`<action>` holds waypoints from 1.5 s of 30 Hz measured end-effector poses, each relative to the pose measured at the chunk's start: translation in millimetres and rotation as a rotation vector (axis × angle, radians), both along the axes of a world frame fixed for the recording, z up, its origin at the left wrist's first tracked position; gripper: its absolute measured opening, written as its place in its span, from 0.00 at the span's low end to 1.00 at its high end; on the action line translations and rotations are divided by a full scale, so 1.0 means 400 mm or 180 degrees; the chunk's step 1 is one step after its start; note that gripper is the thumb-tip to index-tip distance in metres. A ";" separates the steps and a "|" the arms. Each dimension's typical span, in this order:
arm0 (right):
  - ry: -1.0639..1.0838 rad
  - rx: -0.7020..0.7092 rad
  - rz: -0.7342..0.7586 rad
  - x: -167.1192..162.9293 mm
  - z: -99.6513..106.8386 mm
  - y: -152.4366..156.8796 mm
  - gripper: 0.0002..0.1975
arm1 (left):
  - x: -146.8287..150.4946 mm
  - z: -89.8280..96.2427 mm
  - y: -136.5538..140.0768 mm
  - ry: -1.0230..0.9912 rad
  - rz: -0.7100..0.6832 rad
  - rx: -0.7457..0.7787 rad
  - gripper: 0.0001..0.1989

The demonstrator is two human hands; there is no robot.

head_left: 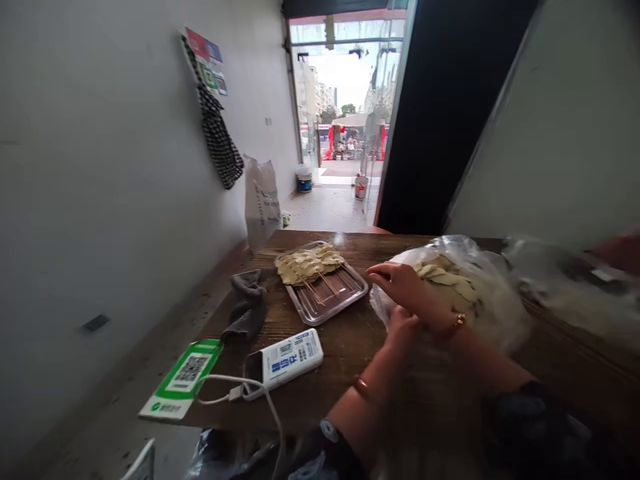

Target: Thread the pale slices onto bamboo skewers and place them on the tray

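Head view: my right hand [397,283] is over the near-left edge of a crumpled, see-through plastic bag [500,315], its fingers stretched out side by side and pointing left; I cannot tell whether the fingertips pinch anything. My left hand [403,325] is just below it, against the same edge of the bag, its fingers mostly hidden, so I cannot tell whether they grip the plastic. Thin, pale yellow-green slices [447,280] lie heaped in the bag's open mouth, just right of my right hand. Left of my hands, a clear, rectangular plastic tray [336,306] sits on the dark brown wooden tabletop [345,337]. Pale, overlapping skewered slices [310,263] cover its far part, with thin wooden sticks [327,283] slanting toward me across the near part. Near the tray's left side lies a crumpled dark grey cloth [247,307]. Closer to me are a white, rounded charger box with blue lettering [300,353], a white cable [273,407] and a green-and-white QR-code card [175,380].
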State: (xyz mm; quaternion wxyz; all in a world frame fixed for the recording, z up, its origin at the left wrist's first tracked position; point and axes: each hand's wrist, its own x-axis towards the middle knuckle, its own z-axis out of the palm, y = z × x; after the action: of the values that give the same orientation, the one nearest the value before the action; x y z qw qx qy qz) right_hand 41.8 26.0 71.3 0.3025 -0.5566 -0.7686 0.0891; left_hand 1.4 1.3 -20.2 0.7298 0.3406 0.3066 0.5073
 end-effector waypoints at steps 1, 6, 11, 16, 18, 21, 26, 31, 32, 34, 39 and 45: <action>0.0090 0.0107 -0.0103 0.051 0.002 -0.036 0.13 | 0.005 0.002 -0.005 -0.0079 -0.0221 -0.0004 0.16; 0.0332 0.0121 -0.1306 0.341 -0.021 -0.236 0.16 | 0.010 0.026 0.000 -0.0002 -0.0498 0.0114 0.21; 0.0351 0.0128 -0.2726 0.616 -0.058 -0.425 0.22 | 0.004 0.042 0.009 -0.0027 -0.0532 0.0140 0.19; 0.0170 -0.0224 -0.3134 0.731 -0.124 -0.497 0.18 | 0.002 0.048 0.002 0.0038 -0.0531 0.0153 0.17; 0.0037 -0.0414 -0.3026 0.730 -0.159 -0.491 0.13 | 0.002 0.047 0.003 0.0060 -0.0532 0.0137 0.17; -0.0170 -0.0663 -0.2886 0.711 -0.207 -0.465 0.09 | 0.000 0.045 0.004 0.0084 -0.0554 0.0107 0.17; -0.0476 -0.0987 -0.2955 0.709 -0.250 -0.425 0.08 | -0.006 0.046 0.001 0.0055 -0.0549 0.0101 0.17; -0.0735 -0.1273 -0.2821 0.725 -0.258 -0.409 0.11 | -0.011 0.048 0.003 0.0007 -0.0383 0.0154 0.18; -0.0784 -0.1288 -0.2787 0.724 -0.259 -0.410 0.12 | -0.012 0.047 0.004 0.0018 -0.0344 0.0170 0.18; -0.0855 -0.1252 -0.2742 0.716 -0.262 -0.419 0.13 | -0.011 0.044 0.008 0.0079 -0.0263 0.0217 0.18; -0.0801 -0.0903 -0.2751 0.689 -0.271 -0.479 0.10 | -0.001 0.026 0.019 0.0961 0.0048 0.0991 0.12; -0.0290 -0.0236 -0.3054 0.652 -0.287 -0.570 0.21 | 0.005 0.006 0.013 0.2892 0.0020 0.2895 0.12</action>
State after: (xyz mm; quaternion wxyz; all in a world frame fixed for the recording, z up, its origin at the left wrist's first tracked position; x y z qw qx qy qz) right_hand 302.4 -202.2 -43.6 0.2555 -0.8621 -0.4338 -0.0576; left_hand 3.5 6.7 -17.7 0.3084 0.7961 0.3405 0.3939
